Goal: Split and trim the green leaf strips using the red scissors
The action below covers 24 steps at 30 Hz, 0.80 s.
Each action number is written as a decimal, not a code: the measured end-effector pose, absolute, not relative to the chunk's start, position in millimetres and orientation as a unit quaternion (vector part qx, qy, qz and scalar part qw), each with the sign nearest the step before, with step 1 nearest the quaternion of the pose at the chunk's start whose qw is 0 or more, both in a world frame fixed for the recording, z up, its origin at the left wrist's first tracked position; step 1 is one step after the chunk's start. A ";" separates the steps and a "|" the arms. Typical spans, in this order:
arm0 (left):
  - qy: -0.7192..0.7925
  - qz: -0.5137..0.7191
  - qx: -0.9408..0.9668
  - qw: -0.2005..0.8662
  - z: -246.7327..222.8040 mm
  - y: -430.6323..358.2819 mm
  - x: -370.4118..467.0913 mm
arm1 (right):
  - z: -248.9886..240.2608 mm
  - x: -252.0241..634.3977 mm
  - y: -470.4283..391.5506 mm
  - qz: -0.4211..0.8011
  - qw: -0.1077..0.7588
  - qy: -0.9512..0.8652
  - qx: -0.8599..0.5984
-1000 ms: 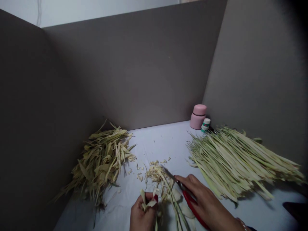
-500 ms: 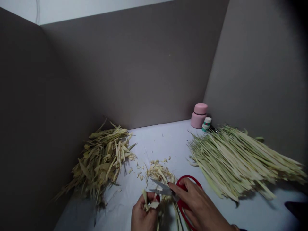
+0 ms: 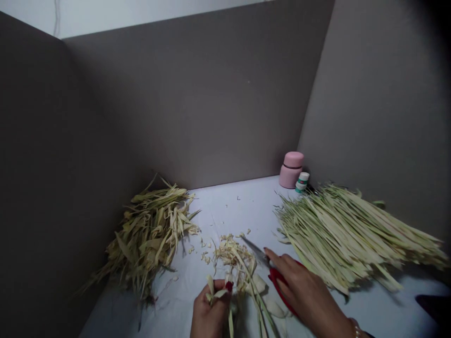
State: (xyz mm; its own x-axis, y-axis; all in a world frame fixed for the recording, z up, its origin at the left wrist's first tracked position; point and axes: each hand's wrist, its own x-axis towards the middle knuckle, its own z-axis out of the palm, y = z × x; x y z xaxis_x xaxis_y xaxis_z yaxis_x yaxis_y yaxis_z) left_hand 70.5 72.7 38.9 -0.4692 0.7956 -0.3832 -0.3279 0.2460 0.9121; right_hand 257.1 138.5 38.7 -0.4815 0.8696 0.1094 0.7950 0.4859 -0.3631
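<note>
My left hand (image 3: 210, 310) is closed in a pinch on a pale green plant stalk (image 3: 230, 324). Loose leaf strips curl over its fingers, and the hand hides much of the stalk. My right hand (image 3: 299, 288) grips red-handled scissors (image 3: 260, 253); their blades look closed and point up and left, apart from the stalk. Between and beyond the hands is a small heap of pale, stringy trimmings (image 3: 232, 251). Rounded whitish pieces, perhaps bulbs (image 3: 274, 307), and long green stalks (image 3: 259, 310) lie beside it, partly behind my right hand.
To the left, a tangled pile of dry, yellowish leaves (image 3: 151, 234) rests by the partition. A broad bundle of long pale green stalks (image 3: 352, 230) spreads at the right. At the back right stand a pink flask (image 3: 291, 171) and a small white-and-green container (image 3: 302, 182).
The scissors have moved up and right, away from my left hand, and their blades have come together. My left hand stays nearly in place. Whitish pieces beneath the scissors are now uncovered.
</note>
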 end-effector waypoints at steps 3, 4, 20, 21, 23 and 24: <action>0.627 0.586 0.179 0.481 39.5 72.4 67.3 | 30.9 269.7 151.7 0.052 0.151 -0.838 -0.521; 0.628 0.585 0.179 0.480 39.7 72.5 66.2 | 31.6 271.1 153.1 0.036 0.170 -0.836 -0.520; 0.622 0.546 0.455 0.329 43.6 61.4 74.9 | 33.7 199.7 99.9 0.774 0.264 -0.488 -0.303; 0.613 0.527 0.519 0.278 46.6 60.1 73.8 | 34.4 201.5 100.8 0.782 0.267 -0.479 -0.295; 0.601 0.472 0.612 0.206 53.9 59.2 70.0 | 37.3 204.7 101.5 0.785 0.276 -0.464 -0.304; 0.615 0.426 0.638 0.180 58.0 59.8 67.5 | 39.3 206.1 101.1 0.780 0.285 -0.458 -0.316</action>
